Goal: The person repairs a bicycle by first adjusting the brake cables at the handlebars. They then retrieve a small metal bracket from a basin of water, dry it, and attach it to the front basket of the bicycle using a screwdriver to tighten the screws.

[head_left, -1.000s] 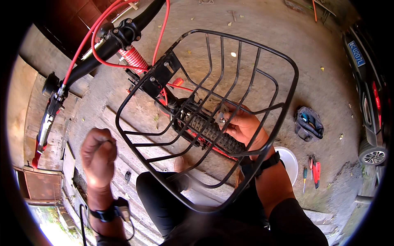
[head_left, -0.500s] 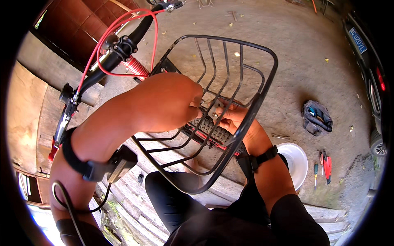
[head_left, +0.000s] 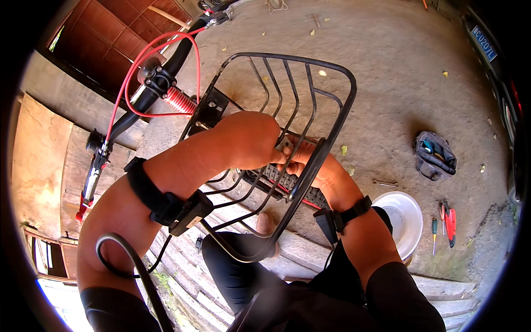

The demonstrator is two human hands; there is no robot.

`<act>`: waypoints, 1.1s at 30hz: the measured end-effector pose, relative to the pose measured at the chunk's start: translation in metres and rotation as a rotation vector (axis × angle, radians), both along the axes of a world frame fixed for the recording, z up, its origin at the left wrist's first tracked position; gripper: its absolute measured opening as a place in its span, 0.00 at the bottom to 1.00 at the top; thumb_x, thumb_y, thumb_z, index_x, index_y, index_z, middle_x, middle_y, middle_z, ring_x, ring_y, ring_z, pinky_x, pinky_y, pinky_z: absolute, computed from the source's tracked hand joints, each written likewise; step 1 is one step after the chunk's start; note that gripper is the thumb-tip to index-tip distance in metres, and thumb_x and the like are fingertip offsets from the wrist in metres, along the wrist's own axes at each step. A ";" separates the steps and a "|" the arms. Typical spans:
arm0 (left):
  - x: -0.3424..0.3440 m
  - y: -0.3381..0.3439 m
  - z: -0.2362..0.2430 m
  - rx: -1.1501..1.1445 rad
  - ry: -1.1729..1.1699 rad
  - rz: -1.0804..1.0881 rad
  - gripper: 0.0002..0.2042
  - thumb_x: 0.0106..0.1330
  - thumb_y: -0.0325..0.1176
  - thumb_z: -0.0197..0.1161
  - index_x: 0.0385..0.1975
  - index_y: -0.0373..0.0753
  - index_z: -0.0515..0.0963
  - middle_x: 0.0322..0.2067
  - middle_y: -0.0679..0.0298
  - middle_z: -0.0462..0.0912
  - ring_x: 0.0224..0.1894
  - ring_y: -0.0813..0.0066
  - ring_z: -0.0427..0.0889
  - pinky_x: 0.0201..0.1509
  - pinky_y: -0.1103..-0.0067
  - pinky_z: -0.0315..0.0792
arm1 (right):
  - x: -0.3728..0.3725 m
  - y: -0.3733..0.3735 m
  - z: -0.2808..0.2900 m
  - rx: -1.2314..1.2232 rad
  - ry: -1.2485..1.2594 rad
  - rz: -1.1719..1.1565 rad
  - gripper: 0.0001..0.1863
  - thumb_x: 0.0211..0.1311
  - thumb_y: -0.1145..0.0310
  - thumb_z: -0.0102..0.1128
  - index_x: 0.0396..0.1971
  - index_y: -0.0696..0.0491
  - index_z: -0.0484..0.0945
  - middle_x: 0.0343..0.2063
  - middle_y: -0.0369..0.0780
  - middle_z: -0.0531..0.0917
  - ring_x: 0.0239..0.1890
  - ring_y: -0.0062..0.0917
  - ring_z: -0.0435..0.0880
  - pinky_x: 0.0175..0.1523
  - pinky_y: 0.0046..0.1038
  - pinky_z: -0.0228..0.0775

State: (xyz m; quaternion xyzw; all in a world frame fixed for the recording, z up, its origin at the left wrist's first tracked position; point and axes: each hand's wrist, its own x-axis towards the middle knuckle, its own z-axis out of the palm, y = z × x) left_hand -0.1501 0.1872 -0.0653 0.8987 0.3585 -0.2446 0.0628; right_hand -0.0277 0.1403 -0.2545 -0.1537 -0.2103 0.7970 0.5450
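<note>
A black wire bicycle basket [head_left: 352, 91] is on the front of a bicycle, above a knobbly tyre [head_left: 316, 196]. My left hand [head_left: 251, 141] reaches over the basket from the left, its back toward me; the fingers are bent closed at the wires, their tips mostly hidden. From beneath the basket's near-right rim comes my right hand [head_left: 310, 160], thumb and fingers pinched at a small metal bracket plate [head_left: 285, 144] among the wires. Both sets of fingertips meet at this plate. Whatever small part lies between them is covered.
Left of the basket stand the black handlebar [head_left: 145, 102] and red cables [head_left: 131, 69]. To the right are a white basin [head_left: 414, 221], a screwdriver [head_left: 434, 235], a red-handled tool [head_left: 451, 227], a wrench [head_left: 385, 183] and a grey tool bag [head_left: 435, 156]. A car [head_left: 495, 72] stands far right.
The basket and handlebar appear shifted slightly left and down in view. My left fingers have come closer to the right ones, covering more of the bracket plate.
</note>
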 end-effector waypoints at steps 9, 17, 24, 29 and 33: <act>0.004 -0.001 0.005 -0.111 -0.095 0.049 0.14 0.59 0.43 0.61 0.21 0.40 0.85 0.22 0.51 0.81 0.29 0.53 0.82 0.34 0.63 0.74 | -0.001 0.000 0.005 0.035 0.037 0.041 0.11 0.56 0.69 0.69 0.36 0.52 0.76 0.30 0.37 0.84 0.30 0.29 0.87 0.31 0.18 0.79; -0.001 0.015 0.001 -0.275 -0.147 0.199 0.17 0.52 0.44 0.64 0.23 0.31 0.79 0.17 0.53 0.77 0.23 0.65 0.78 0.29 0.71 0.69 | 0.001 0.000 0.000 0.076 0.010 0.018 0.14 0.57 0.66 0.69 0.40 0.53 0.76 0.30 0.37 0.84 0.31 0.30 0.87 0.26 0.19 0.71; -0.025 0.027 0.016 -0.268 -0.140 0.195 0.15 0.49 0.40 0.64 0.26 0.31 0.80 0.20 0.52 0.78 0.24 0.64 0.78 0.29 0.69 0.68 | -0.003 -0.003 0.008 0.123 -0.022 -0.037 0.17 0.59 0.58 0.67 0.39 0.54 0.77 0.30 0.37 0.83 0.30 0.25 0.86 0.25 0.17 0.66; -0.038 0.037 0.021 -0.254 -0.009 0.210 0.15 0.49 0.38 0.63 0.29 0.31 0.80 0.22 0.52 0.79 0.26 0.64 0.78 0.31 0.70 0.69 | -0.002 -0.002 0.005 0.108 -0.142 -0.014 0.18 0.61 0.55 0.65 0.42 0.54 0.79 0.28 0.33 0.81 0.28 0.18 0.81 0.26 0.17 0.62; -0.042 0.037 0.019 -0.271 -0.023 0.178 0.15 0.51 0.39 0.63 0.29 0.31 0.81 0.22 0.53 0.79 0.26 0.64 0.78 0.31 0.69 0.69 | -0.005 -0.004 0.008 0.032 -0.189 -0.044 0.16 0.62 0.56 0.64 0.41 0.53 0.80 0.28 0.32 0.81 0.28 0.17 0.79 0.26 0.16 0.60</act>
